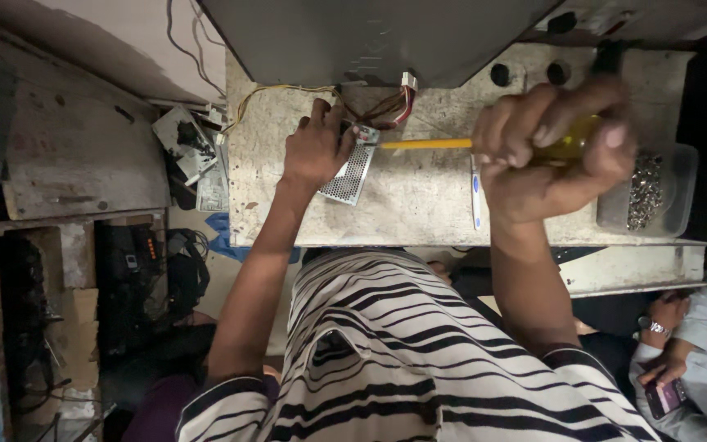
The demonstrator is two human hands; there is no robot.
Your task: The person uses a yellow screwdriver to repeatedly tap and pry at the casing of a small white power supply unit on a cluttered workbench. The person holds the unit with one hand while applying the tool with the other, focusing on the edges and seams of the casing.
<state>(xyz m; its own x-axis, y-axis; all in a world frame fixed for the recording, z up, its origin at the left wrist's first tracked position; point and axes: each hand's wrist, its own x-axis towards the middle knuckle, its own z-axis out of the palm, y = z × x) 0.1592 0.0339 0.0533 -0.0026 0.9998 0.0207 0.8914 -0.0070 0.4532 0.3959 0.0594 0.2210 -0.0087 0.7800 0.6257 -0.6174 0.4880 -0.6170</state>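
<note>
The right hand (554, 151) is fisting a yellow screwdriver (427, 144) whose shaft is lying level, tip pointing at the perforated metal unit (347, 173) that the left hand (314, 149) is pressing down, fingers curled over its edge.

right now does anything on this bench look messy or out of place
Loose wires spill from the perforated metal unit that the left hand steadies, while the right hand grips a yellow-handled screwdriver. Circuit boards and parts lie in a heap off the worktop's left edge.
</note>
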